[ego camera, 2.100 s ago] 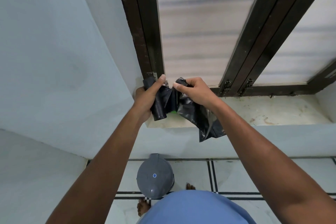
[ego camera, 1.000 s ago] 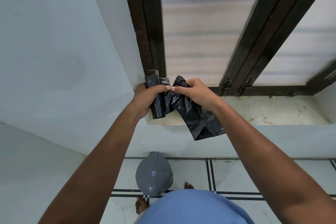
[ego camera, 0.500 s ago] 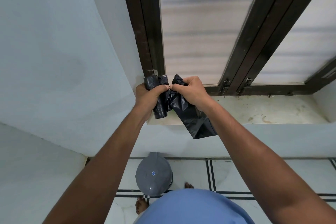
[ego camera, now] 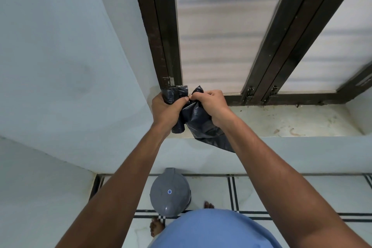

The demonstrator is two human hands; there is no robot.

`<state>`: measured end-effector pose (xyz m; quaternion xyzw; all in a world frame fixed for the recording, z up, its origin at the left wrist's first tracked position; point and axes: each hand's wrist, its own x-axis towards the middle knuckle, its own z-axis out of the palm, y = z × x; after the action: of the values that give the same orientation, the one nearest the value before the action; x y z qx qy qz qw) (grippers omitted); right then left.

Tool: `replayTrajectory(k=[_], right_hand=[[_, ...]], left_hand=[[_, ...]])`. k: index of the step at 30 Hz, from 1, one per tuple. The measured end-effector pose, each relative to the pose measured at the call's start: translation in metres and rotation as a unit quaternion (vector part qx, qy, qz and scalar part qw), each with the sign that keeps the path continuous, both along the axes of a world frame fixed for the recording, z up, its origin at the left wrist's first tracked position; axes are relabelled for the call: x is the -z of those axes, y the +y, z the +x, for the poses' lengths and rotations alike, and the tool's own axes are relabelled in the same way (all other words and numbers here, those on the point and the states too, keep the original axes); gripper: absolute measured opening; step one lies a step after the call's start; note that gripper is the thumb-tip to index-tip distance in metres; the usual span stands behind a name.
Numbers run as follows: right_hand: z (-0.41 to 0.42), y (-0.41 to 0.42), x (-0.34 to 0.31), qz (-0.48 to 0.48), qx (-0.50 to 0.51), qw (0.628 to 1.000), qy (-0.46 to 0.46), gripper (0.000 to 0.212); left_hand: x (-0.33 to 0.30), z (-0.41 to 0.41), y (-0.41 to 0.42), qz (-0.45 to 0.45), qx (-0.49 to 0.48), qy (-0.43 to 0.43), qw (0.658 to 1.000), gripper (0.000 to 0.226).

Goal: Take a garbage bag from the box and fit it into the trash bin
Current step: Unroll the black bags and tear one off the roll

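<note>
Garbage bag (ego camera: 198, 121) between curled fingers (ego camera: 198, 97)

Both arms reach forward, bare to the elbow. The left hand (ego camera: 165, 109) and the right hand (ego camera: 211, 105) are curled tight, thumbs almost touching, knuckles up, each gripping black plastic.

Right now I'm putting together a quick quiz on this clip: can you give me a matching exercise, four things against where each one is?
Things:
1. roll of bags
2. loose black bag
3. grey trash bin
4. window sill

Places:
A. on the floor, lid shut
B. gripped in the left hand
C. below the dark window frame
D. hanging from the right hand

Pairs: 1-B, 2-D, 3-A, 4-C
</note>
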<state>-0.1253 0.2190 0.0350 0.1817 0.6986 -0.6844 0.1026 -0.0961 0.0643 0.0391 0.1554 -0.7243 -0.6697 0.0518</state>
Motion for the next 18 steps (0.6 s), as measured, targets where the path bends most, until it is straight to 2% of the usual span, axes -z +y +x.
replayTrajectory(k=[3,7,14,18], right_hand=[[-0.0005,0.0028,0.0000,-0.009,0.002,1.000,-0.021,0.015],[-0.0003,0.0061,0.0004,-0.032,0.011,0.999,-0.036,0.033],[0.0005,0.0067,-0.0001,-0.033,0.013,0.998,-0.052,0.035],[0.0003,0.0061,-0.0009,-0.014,0.008,0.999,-0.042,0.012]], left_hand=[[0.0040,0.0016,0.0017,-0.014,0.004,0.013,1.000,0.030],[0.0070,0.0017,0.0041,0.000,-0.002,0.016,1.000,0.030],[0.0096,0.0037,0.0073,0.016,-0.011,0.018,1.000,0.030],[0.0102,0.0039,0.0057,0.010,0.000,0.022,1.000,0.029]])
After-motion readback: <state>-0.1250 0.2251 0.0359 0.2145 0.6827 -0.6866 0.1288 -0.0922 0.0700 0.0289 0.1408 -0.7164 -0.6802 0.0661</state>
